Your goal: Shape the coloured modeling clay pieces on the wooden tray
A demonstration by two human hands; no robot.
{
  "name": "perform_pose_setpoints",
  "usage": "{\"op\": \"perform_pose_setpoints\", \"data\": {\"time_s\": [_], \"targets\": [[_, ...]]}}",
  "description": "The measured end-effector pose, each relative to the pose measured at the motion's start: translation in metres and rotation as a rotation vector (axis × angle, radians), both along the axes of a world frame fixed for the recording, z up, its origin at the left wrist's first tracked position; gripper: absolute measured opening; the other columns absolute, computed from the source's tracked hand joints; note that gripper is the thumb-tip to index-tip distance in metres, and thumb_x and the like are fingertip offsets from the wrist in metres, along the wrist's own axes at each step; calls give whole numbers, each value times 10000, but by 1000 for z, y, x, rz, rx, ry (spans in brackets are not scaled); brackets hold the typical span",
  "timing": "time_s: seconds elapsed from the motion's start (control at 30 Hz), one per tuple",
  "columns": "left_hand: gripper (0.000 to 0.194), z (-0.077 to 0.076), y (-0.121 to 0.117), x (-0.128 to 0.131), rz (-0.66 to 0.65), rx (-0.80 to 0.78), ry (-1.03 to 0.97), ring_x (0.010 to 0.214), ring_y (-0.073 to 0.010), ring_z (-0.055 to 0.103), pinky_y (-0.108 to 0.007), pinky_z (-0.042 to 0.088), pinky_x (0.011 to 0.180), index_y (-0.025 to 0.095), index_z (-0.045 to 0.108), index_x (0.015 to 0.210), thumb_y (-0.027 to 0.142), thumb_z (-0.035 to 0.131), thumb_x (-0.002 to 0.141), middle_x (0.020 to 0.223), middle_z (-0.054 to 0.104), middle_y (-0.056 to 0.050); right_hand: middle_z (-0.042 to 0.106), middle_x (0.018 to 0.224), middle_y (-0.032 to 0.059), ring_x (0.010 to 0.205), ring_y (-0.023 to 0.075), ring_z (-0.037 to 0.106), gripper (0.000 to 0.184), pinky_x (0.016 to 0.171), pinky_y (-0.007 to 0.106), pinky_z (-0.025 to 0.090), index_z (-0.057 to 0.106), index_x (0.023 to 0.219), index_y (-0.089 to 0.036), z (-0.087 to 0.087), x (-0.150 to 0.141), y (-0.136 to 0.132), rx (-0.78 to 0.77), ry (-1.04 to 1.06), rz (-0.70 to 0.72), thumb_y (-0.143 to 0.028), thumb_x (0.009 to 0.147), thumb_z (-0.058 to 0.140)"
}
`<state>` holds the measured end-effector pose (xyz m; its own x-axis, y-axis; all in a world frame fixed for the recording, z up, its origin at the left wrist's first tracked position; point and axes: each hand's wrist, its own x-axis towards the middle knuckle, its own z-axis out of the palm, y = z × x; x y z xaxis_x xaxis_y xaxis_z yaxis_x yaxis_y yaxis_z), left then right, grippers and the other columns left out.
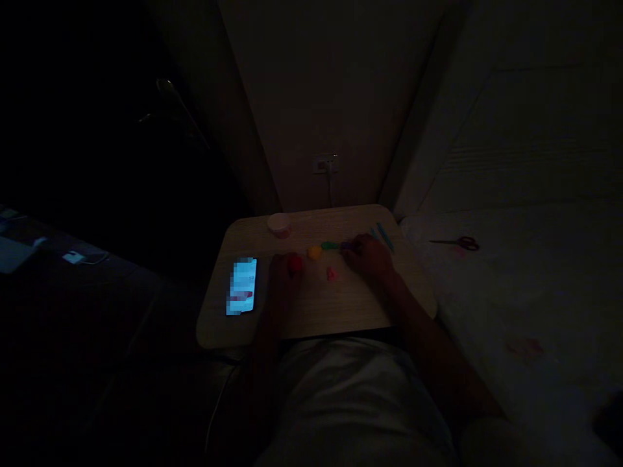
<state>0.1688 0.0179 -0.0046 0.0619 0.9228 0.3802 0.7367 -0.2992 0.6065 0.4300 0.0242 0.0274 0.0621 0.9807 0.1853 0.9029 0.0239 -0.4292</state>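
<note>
In the dim light, my left hand (281, 275) is closed around the side of a red lump (294, 262) that looks like modelling clay. My right hand (367, 254) has its fingertips pinched on a small dark purple clay piece (346, 246). Between the hands, a yellow clay lump (315, 252) sits beside a green clay piece (329, 246), whose right end is close to the purple one. Nearer to me lies a small pink clay piece (331, 274). Darkness hides the finer shape of my fingers.
A small wooden table (311, 318) carries a lit phone (242, 285) at left, a lidded tub (279, 224) at the back and blue sticks (385, 236) at right. Scissors (468, 243) lie on the pale surface to the right. A plugged-in socket (325, 164) is on the wall.
</note>
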Motion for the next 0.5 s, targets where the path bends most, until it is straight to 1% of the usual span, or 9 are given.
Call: {"op": "perform_pose_setpoints", "data": {"time_s": [0.07,0.17,0.3,0.43,0.5], "targets": [[339,1,0,0,13,-19,-25,1017,-265,597,-429,515,947,158,655,1181,201,628,846,1114,612,-119,726,994,125,844,238,654,398,695,327,443,730,946,-178,2,0,-1,-54,-32,-10,-544,932,572],[263,2,-1,1,20,-61,-30,982,-254,594,-415,520,925,170,685,1100,222,635,847,1067,605,-101,731,982,132,846,240,655,489,722,341,450,749,911,-181,3,1,0,-123,-77,-17,-611,942,519],[189,3,-2,0,27,-105,-56,942,-240,594,-402,519,901,174,711,1010,259,623,866,1015,617,-86,729,979,129,830,235,654,562,744,351,459,736,922,-168,4,5,2,-143,-42,-39,-671,937,486],[168,6,-3,1,35,-141,-82,901,-229,603,-387,519,866,164,726,910,287,623,859,956,648,-76,734,994,121,872,234,659,496,767,352,461,710,992,-167,3,8,3,-96,38,-54,-542,1022,387],[153,6,-4,1,22,-144,-103,863,-221,607,-375,523,829,170,726,856,286,627,846,909,659,-66,738,1004,121,880,237,659,454,778,359,462,706,1003,-171,1,8,3,-74,52,-58,-484,1035,378]]}}
